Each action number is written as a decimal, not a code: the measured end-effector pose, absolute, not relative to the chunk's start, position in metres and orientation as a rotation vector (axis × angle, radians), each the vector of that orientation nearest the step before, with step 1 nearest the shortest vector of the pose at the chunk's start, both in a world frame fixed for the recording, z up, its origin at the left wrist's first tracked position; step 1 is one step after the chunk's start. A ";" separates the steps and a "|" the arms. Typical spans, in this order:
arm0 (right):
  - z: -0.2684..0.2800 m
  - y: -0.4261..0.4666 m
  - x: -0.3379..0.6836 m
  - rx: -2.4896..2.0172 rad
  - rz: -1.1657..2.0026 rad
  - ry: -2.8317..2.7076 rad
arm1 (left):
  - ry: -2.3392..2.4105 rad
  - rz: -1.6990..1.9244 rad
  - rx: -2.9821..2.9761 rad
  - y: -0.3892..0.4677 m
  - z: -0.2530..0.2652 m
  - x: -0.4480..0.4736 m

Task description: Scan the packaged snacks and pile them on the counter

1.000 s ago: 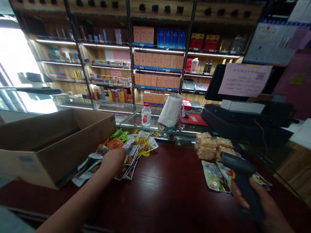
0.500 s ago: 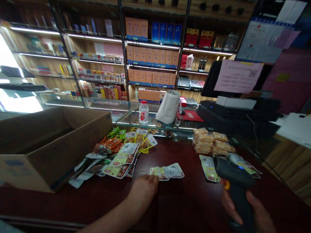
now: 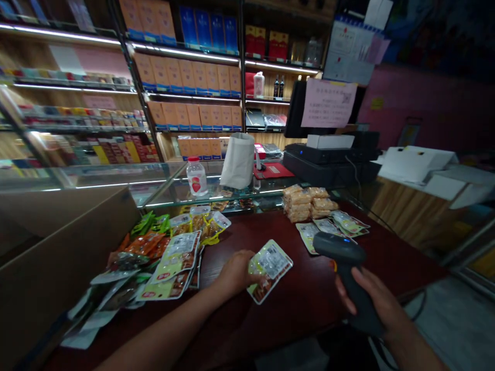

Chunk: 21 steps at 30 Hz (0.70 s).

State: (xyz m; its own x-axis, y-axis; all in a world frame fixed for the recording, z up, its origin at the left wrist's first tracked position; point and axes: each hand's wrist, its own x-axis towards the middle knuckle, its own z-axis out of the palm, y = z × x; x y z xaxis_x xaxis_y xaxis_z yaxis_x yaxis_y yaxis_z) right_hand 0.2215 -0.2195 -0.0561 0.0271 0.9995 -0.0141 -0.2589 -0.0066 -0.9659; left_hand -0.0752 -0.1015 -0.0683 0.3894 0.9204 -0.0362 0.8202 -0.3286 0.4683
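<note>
My left hand (image 3: 240,272) is closed on the left edge of a green-and-white snack packet (image 3: 273,265), which it holds tilted above the dark red tabletop (image 3: 235,330). In my right hand (image 3: 369,296) is a black barcode scanner (image 3: 340,250), its head facing left toward the packet and a small blue light lit on top. Just behind the scanner lie more green-and-white packets (image 3: 348,222), partly covered by it. Left of my left hand, similar packets (image 3: 176,260) are piled beside orange (image 3: 146,243), green (image 3: 157,222) and yellow (image 3: 209,226) ones.
A cardboard box (image 3: 77,232) stands at the left. Behind the packets are bundled tan snacks (image 3: 305,203), a red-capped bottle (image 3: 197,176) and a white paper bag (image 3: 237,161) on a glass counter. At the back right sits a monitor (image 3: 296,111) with a pink sign.
My left hand has lifted the packet off the table and turned it upright toward the scanner. The view has swung right. My right hand still holds the scanner.
</note>
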 end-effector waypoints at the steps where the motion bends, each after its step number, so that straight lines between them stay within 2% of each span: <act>1: -0.052 -0.222 0.217 -1.066 1.268 -0.998 | 1.496 0.379 2.201 -0.103 -0.071 -0.075; 9: -0.026 -0.227 0.185 -1.246 0.980 -1.050 | 1.258 0.836 1.791 -0.107 -0.092 -0.080; 15: -0.011 -0.233 0.157 -1.262 0.949 -0.984 | 1.040 0.909 1.441 -0.106 -0.097 -0.075; 21: -0.010 -0.238 0.137 -1.173 1.008 -0.921 | 0.982 0.852 1.351 -0.107 -0.094 -0.075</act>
State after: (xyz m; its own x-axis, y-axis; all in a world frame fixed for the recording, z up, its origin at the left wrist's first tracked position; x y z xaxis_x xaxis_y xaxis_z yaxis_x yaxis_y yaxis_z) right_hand 0.1374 -0.2382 -0.0103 0.2941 0.9544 0.0507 -0.1357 0.0942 -0.9863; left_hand -0.0747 -0.1074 -0.0944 0.3748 0.9241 -0.0739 0.0570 0.0566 0.9968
